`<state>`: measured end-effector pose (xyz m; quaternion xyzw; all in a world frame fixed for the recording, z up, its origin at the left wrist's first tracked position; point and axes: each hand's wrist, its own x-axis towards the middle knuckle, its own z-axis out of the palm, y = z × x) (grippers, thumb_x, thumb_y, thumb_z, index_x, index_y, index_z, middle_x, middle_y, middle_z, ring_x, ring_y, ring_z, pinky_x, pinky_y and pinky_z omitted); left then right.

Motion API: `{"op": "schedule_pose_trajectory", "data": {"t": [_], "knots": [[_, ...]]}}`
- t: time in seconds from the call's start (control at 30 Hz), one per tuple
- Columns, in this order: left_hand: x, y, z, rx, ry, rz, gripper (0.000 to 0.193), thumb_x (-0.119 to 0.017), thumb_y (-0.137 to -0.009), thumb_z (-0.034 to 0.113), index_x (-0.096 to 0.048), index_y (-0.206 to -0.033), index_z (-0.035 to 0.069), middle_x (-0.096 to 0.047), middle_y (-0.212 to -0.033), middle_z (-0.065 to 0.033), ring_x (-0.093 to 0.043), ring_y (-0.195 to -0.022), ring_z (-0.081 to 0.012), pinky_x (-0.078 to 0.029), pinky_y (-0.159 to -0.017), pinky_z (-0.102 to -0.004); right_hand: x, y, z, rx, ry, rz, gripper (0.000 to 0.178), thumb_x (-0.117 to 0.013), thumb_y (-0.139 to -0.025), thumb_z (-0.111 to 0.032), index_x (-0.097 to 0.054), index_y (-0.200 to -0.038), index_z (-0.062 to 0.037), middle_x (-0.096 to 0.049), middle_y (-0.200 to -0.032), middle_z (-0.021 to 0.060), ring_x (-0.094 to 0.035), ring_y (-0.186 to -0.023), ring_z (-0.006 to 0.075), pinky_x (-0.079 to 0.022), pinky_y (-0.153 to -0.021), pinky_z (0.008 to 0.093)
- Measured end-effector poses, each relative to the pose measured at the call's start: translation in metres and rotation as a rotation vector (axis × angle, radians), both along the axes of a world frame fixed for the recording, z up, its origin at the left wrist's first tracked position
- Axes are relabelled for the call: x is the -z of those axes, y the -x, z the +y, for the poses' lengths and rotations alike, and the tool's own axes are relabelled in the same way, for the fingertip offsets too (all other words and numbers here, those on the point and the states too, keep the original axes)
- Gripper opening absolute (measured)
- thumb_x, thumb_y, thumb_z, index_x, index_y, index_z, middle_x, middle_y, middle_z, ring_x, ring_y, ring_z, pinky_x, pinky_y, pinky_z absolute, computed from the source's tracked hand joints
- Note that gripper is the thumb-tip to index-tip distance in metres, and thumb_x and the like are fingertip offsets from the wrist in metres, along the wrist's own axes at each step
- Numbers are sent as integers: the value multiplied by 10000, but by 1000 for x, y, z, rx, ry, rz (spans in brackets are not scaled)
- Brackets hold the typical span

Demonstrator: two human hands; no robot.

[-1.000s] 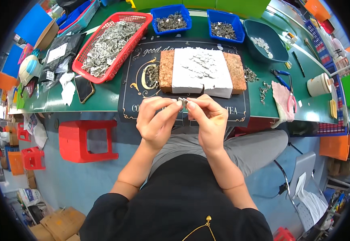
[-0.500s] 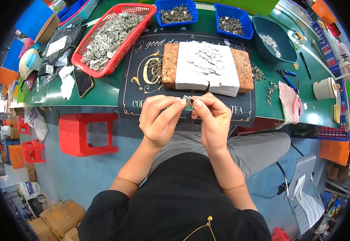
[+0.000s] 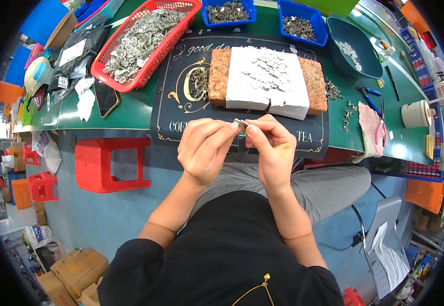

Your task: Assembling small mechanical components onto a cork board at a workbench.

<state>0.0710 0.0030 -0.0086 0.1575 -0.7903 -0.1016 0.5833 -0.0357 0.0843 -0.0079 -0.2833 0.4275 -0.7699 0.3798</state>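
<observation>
My left hand (image 3: 205, 149) and my right hand (image 3: 270, 149) meet in front of my chest, fingertips pinched together on one small silvery metal piece (image 3: 241, 123). Both hands hover over the near edge of a black printed mat (image 3: 171, 102) on the green table (image 3: 130, 107). Beyond them a brown cork block (image 3: 315, 77) carries a white sheet (image 3: 268, 81) dotted with several small pale pieces. A little heap of dark metal parts (image 3: 199, 81) lies on the mat left of the block.
A red basket (image 3: 143, 38) of grey metal parts stands at the back left, two blue bins (image 3: 298, 20) and a teal tub (image 3: 357, 48) further right. Pliers (image 3: 372, 97), a white cup (image 3: 416, 113), a phone (image 3: 105, 99) lie on the table. A red stool (image 3: 110, 163) stands below.
My hands have stayed pinched together on the small piece, with only slight finger shifts. The view has tilted, so the table sits a little higher in frame.
</observation>
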Motion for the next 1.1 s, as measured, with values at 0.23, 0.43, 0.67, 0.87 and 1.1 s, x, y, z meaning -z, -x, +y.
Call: {"op": "schedule_pose_trajectory", "data": {"t": [0.23, 0.43, 0.67, 0.87, 1.1], "knots": [[3, 2, 1, -22, 5, -22, 301, -792, -618, -54, -711, -898, 19, -658, -806, -61, -605, -712, -218, -507, -609, -294, 5, 1, 1, 15, -1, 24, 103, -642, -881, -2, -669, -965, 51, -608, -851, 63, -536, -695, 103, -434, -629, 220], [8, 1, 1, -31, -26, -39, 278, -791, -633, -60, -710, -889, 13, -666, -819, -75, -618, -729, -226, -509, -630, -300, 9, 1, -2, 49, -22, 133, 99, -658, -875, -3, -681, -958, 45, -607, -861, 49, -535, -715, 77, -424, -617, 199], [4, -7, 10, 205, -626, 96, 238, -755, -730, -67, -685, -951, -10, -663, -908, -107, -644, -850, -197, -518, -740, -286, 7, 1, -1, 203, -47, 486, 99, -694, -833, 3, -694, -931, 21, -633, -853, 78, -590, -741, 108, -468, -636, 211], [-1, -11, 5, 565, -1162, 198, 217, -683, -829, -55, -622, -1036, -33, -635, -997, -125, -616, -931, -153, -500, -833, -276, 4, 2, 1, 181, -11, 491, 88, -697, -818, 10, -704, -905, 19, -635, -841, 84, -601, -754, 131, -476, -652, 230], [8, -12, 3, 664, -1326, 353, 129, -690, -855, -4, -633, -969, -25, -649, -965, -72, -615, -880, -104, -510, -815, -239, -3, -1, 3, 100, -86, 524, 65, -663, -861, 9, -682, -896, 59, -615, -889, 71, -540, -757, 87, -424, -647, 197]]}}
